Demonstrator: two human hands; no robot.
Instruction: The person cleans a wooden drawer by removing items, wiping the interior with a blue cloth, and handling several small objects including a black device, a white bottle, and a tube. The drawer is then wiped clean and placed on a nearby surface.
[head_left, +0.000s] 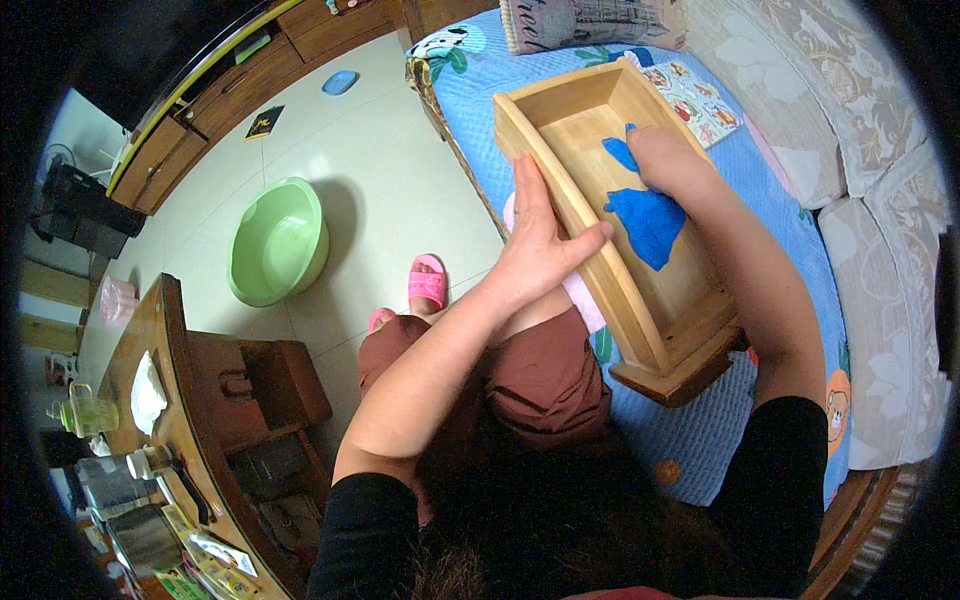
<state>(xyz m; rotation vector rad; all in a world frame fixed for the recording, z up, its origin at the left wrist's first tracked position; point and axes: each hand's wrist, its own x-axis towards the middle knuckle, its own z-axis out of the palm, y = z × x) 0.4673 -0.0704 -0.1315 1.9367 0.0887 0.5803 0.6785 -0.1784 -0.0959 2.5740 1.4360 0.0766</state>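
A wooden drawer (559, 165) rests tilted beside my lap on the blue quilted cover of the seat. My left hand (536, 244) grips its near side wall, with the thumb over the top edge and the fingers along the outside. Inside the drawer, my right hand (664, 157) is closed on a blue cloth (646, 225). Part of the cloth lies spread on the drawer's bottom, and a smaller piece sticks out beyond the fingers. The drawer's darker front panel (679, 367) points towards me. My right fingertips are partly hidden.
A green plastic basin (279, 241) stands on the tiled floor, with a blue dish (340, 82) farther off. At the left is a wooden table (180, 375) bearing bottles, packets and a white cloth (148, 394). A patterned book (694, 105) and a printed cushion (596, 26) lie beyond the drawer.
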